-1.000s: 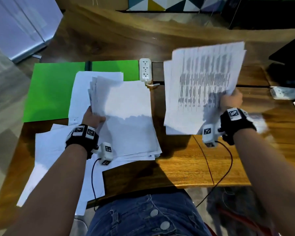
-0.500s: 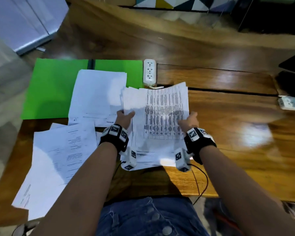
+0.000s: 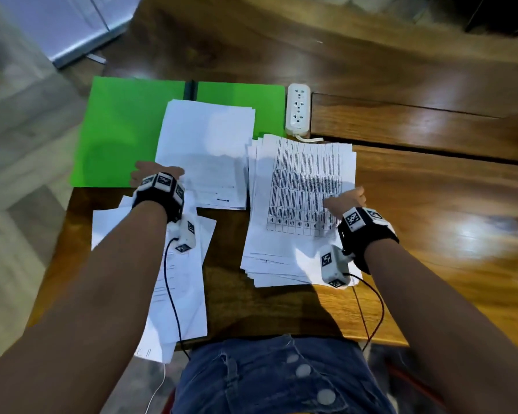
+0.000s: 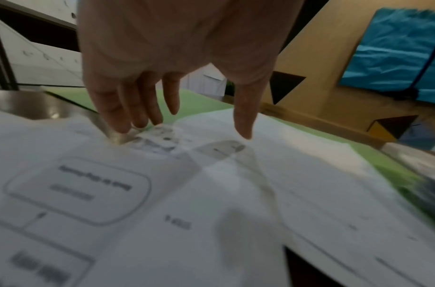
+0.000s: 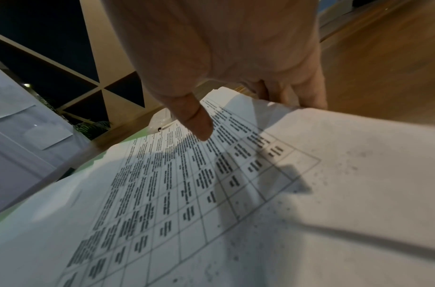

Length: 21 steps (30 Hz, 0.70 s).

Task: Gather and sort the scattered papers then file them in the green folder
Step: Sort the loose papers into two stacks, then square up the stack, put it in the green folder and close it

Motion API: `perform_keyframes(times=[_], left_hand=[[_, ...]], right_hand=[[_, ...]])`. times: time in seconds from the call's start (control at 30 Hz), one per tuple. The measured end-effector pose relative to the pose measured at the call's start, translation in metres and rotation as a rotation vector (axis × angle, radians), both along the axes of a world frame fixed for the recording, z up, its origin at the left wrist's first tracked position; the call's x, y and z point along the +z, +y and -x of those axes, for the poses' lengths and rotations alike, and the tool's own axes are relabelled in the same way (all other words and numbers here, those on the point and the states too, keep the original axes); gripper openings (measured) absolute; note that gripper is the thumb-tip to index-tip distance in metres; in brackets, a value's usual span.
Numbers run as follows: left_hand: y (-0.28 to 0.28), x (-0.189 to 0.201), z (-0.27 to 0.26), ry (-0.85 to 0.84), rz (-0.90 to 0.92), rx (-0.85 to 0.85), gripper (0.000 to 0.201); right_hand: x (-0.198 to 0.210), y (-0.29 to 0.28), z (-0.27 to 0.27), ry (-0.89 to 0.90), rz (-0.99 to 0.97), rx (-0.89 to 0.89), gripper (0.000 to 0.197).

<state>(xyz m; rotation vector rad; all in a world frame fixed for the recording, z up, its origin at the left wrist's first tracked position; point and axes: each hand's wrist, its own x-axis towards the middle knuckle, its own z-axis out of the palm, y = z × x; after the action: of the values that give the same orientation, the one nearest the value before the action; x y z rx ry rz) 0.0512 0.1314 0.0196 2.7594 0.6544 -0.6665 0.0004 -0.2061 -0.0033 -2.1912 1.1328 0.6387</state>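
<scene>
The green folder (image 3: pixel 117 135) lies open at the far left of the table, with a pile of white sheets (image 3: pixel 204 150) across its right half. My left hand (image 3: pixel 154 174) is at that pile's near-left corner; in the left wrist view its fingers (image 4: pixel 137 116) point straight down at the paper edge and hold nothing. A stack of papers topped by a printed table (image 3: pixel 296 204) lies flat mid-table. My right hand (image 3: pixel 346 200) pinches its right edge, thumb (image 5: pixel 196 120) on top and the other fingers behind the edge. More loose sheets (image 3: pixel 180 288) lie at the near left.
A white power strip (image 3: pixel 297 110) lies just behind the table stack, beside the folder's right edge. Sensor cables trail from both wrists over the table's near edge. Bare wooden table (image 3: pixel 431 234) stretches to the right.
The table stack, held up by both hands, now lies flat and further right. My left hand let go and moved left to the pile on the folder.
</scene>
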Motion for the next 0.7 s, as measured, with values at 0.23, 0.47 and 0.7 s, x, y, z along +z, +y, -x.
perform_keyframes(times=[0.23, 0.47, 0.7], left_hand=[[-0.006, -0.003, 0.001, 0.109, -0.096, -0.228, 0.067], [-0.011, 0.027, -0.028, -0.199, 0.239, 0.174, 0.030], [-0.025, 0.080, -0.050, -0.609, 0.328, 0.280, 0.030]], right_hand=[[0.000, -0.006, 0.005, 0.048, 0.098, 0.131, 0.073], [0.007, -0.006, 0.006, 0.055, 0.092, 0.165, 0.071], [0.019, -0.011, 0.002, 0.042, 0.008, 0.115, 0.068]])
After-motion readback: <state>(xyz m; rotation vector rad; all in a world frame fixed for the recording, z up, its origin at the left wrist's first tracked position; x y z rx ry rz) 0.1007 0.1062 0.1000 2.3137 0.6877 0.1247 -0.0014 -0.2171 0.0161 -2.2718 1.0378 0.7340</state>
